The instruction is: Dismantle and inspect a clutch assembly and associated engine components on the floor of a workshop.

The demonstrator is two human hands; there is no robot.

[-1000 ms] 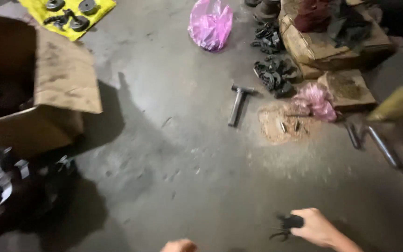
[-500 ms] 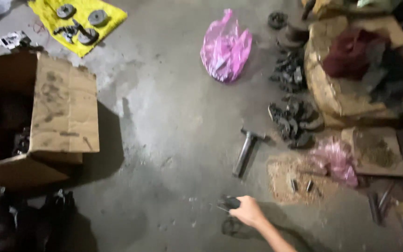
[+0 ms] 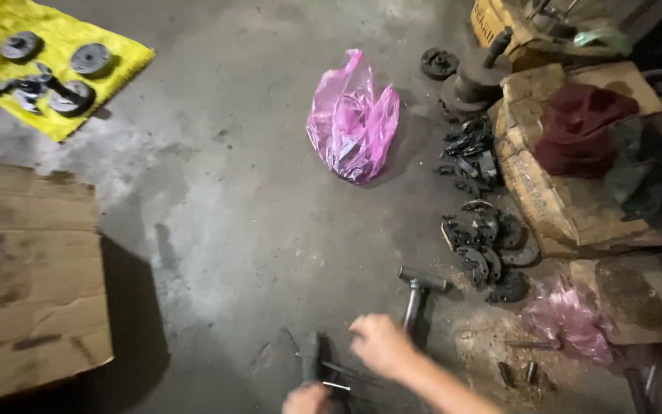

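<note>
one hammer lies on the concrete floor just beyond the right hand, its head pointing away from the person. one bright pink plastic bag sits well beyond that hand; a second, paler pink bag lies crumpled to its right. two heaps of dark metal parts run along a worn cardboard box to the far right, with one dark red cloth draped on it. far to the upper left, one yellow sheet carries about four round metal discs. one flat cardboard flap lies well to the left.

right hand: loosely curled, knuckles up, hovering over a dark metal part with thin rods; whether it touches cannot be told. left hand: only partly in view at the lower edge, closed around the near end of the same dark part.
</note>
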